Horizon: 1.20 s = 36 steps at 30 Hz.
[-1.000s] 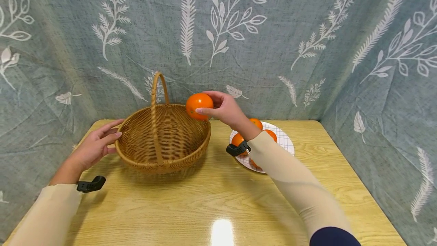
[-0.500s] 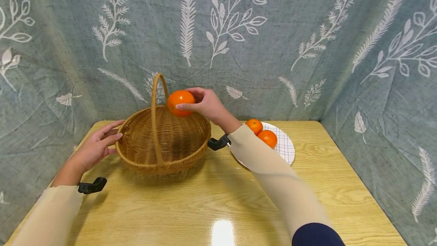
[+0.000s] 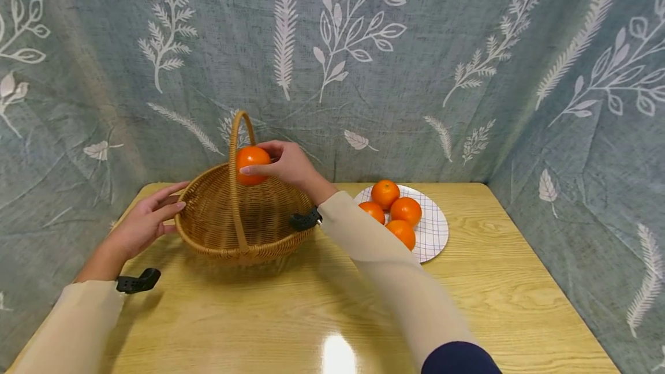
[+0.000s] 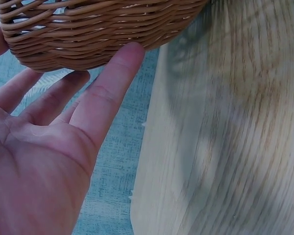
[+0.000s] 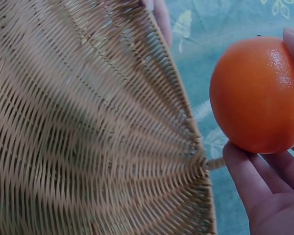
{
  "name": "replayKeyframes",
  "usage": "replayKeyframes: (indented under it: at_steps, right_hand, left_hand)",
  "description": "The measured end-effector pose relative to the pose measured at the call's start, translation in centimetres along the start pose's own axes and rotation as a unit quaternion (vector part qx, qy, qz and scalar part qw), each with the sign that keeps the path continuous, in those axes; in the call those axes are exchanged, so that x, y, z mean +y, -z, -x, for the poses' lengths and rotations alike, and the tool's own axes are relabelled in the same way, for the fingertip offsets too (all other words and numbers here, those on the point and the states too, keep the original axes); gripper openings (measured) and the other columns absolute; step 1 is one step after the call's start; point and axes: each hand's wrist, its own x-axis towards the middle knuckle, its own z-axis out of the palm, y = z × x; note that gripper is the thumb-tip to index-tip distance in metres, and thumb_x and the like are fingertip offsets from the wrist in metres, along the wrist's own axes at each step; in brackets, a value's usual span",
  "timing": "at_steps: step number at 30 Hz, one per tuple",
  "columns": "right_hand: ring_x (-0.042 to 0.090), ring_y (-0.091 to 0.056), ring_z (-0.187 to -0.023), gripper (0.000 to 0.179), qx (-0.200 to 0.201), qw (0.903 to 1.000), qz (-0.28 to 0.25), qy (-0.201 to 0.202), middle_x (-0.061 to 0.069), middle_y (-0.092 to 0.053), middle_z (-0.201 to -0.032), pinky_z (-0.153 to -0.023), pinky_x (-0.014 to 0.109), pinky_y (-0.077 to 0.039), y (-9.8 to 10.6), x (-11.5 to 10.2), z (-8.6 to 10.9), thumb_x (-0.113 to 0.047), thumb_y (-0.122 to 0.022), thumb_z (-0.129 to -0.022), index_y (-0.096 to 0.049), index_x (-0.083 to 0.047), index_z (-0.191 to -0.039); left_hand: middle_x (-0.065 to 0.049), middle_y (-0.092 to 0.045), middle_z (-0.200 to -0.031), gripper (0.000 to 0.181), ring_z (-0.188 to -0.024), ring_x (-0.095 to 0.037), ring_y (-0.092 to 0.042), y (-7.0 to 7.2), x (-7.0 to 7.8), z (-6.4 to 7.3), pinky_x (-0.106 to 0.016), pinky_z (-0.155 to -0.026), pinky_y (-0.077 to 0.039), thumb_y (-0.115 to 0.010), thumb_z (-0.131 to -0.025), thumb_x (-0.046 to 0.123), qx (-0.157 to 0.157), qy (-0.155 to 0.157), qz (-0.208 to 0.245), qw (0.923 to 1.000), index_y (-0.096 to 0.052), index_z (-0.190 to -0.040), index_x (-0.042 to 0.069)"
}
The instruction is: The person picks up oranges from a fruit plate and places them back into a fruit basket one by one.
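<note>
My right hand (image 3: 293, 167) pinches an orange (image 3: 253, 164) between thumb and fingers, holding it over the back part of a wicker basket (image 3: 280, 245). The basket handle (image 3: 235, 195) overlaps the left edge of the fruit in the head view. In the right wrist view the orange (image 5: 255, 95) is beside the woven wall (image 5: 88, 142). My left hand (image 3: 139, 227) holds the basket's left rim, thumb at the edge. From the left wrist view, its fingers (image 4: 110, 83) reach the outer weave (image 4: 103, 39) from below. No fruit shows inside the basket.
A white checked plate (image 3: 433, 229) with several oranges (image 3: 406, 212) lies on the wooden table (image 3: 467, 281) to the right, partly covered by the right sleeve (image 3: 384, 258). Patterned grey-blue cloth (image 3: 363, 114) stands behind the table and at both sides.
My right hand has carried the orange leftward from the basket's right rim to beside the handle, lowering it slightly at the end. More fruit on the plate shows. The left hand stays at the rim.
</note>
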Motion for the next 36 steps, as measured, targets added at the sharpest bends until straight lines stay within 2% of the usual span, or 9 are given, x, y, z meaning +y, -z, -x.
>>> replayKeyframes:
  at_steps: [2, 5, 11, 15, 20, 25, 28, 33, 36]
  right_hand:
    - [0.013, -0.066, -0.102, 0.059, -0.003, 1.0000, -0.007, 0.000, 0.003, -0.070, -0.122, -0.094, 0.041, -0.059, -0.6, 0.1, -0.2, -0.030, -0.086, -0.085, -0.065, -0.012, -0.137]
    - [0.013, -0.066, -0.103, 0.059, -0.013, 0.9999, -0.007, -0.003, 0.004, -0.070, -0.123, -0.095, 0.041, -0.059, -1.2, 0.3, -0.6, -0.027, -0.085, -0.086, -0.064, -0.010, -0.138]
    - [0.012, -0.065, -0.104, 0.059, -0.021, 0.9990, 0.036, -0.016, 0.008, -0.070, -0.127, -0.084, 0.024, -0.057, -2.2, 0.6, -1.3, -0.026, -0.084, -0.087, -0.063, -0.007, -0.138]
    - [0.013, -0.065, -0.103, 0.059, -0.037, 0.9965, 0.070, -0.027, 0.007, -0.070, -0.125, -0.081, 0.021, -0.056, -3.1, 1.1, -1.8, -0.029, -0.084, -0.087, -0.064, -0.006, -0.137]
    - [0.012, -0.064, -0.101, 0.061, -0.056, 0.9914, 0.105, -0.054, 0.000, -0.071, -0.119, -0.081, 0.022, -0.056, -4.3, 1.5, -2.2, -0.036, -0.087, -0.083, -0.067, -0.009, -0.134]
    - [0.013, -0.065, -0.108, 0.072, -0.069, 0.9827, 0.151, -0.083, 0.001, -0.070, -0.126, -0.083, 0.021, -0.057, -5.0, 1.4, -2.1, -0.041, -0.089, -0.080, -0.063, -0.010, -0.140]
    - [0.013, -0.065, -0.108, 0.071, -0.077, 0.9762, 0.185, -0.084, 0.002, -0.069, -0.128, -0.082, 0.020, -0.056, -5.3, 1.4, -2.2, -0.043, -0.087, -0.081, -0.064, -0.010, -0.140]
    - [0.014, -0.063, -0.086, 0.053, -0.096, 0.9620, 0.241, -0.084, 0.000, -0.074, -0.103, -0.069, 0.021, -0.053, -6.0, 1.4, -2.6, -0.047, -0.085, -0.083, -0.075, -0.009, -0.119]
    - [0.013, -0.059, -0.076, 0.047, -0.105, 0.9527, 0.264, -0.108, -0.001, -0.072, -0.088, -0.064, 0.022, -0.050, -6.4, 1.0, -2.9, -0.049, -0.085, -0.082, -0.077, -0.011, -0.108]
  left_hand:
    - [0.011, -0.054, -0.134, 0.063, -0.112, -0.002, -0.066, -0.1, 0.0, 0.1, -0.026, -0.083, -0.063, -0.046, -0.111, 0.015, 0.000, 0.001, -0.001, 1.0000, -0.016, -0.166, 0.010]
    - [0.012, -0.055, -0.134, 0.063, -0.112, -0.001, -0.067, -0.2, -0.1, 0.0, -0.026, -0.084, -0.063, -0.046, -0.111, 0.015, -0.001, 0.004, 0.001, 1.0000, -0.015, -0.166, 0.009]
    - [0.014, -0.056, -0.133, 0.062, -0.112, -0.001, -0.067, -0.3, -0.2, -0.2, -0.026, -0.083, -0.063, -0.046, -0.111, 0.015, -0.001, 0.004, 0.005, 1.0000, -0.016, -0.166, 0.010]
    - [0.014, -0.058, -0.132, 0.061, -0.111, -0.002, -0.068, -0.2, -0.2, -0.1, -0.026, -0.082, -0.063, -0.045, -0.111, 0.012, -0.003, 0.000, 0.017, 0.9998, -0.017, -0.166, 0.011]
    - [0.014, -0.059, -0.132, 0.061, -0.111, -0.003, -0.068, -0.2, -0.2, -0.1, -0.026, -0.081, -0.063, -0.044, -0.111, 0.010, -0.004, 0.000, 0.023, 0.9997, -0.017, -0.166, 0.011]
    - [0.014, -0.059, -0.132, 0.062, -0.112, -0.003, -0.068, -0.3, -0.1, -0.3, -0.026, -0.082, -0.063, -0.045, -0.111, 0.011, -0.006, 0.001, 0.016, 0.9999, -0.016, -0.166, 0.009]
    - [0.014, -0.059, -0.132, 0.062, -0.112, -0.003, -0.068, -0.3, 0.0, -0.3, -0.027, -0.082, -0.063, -0.045, -0.111, 0.012, -0.007, 0.002, 0.011, 0.9999, -0.016, -0.166, 0.009]
    - [0.014, -0.058, -0.131, 0.062, -0.111, -0.002, -0.068, 0.1, -0.1, -0.3, -0.027, -0.082, -0.063, -0.045, -0.111, 0.014, -0.004, 0.004, 0.004, 1.0000, -0.016, -0.166, 0.010]
    - [0.014, -0.058, -0.131, 0.061, -0.110, -0.003, -0.069, 0.2, -0.1, -0.3, -0.027, -0.081, -0.063, -0.045, -0.111, 0.013, -0.004, 0.000, 0.009, 0.9999, -0.017, -0.166, 0.010]
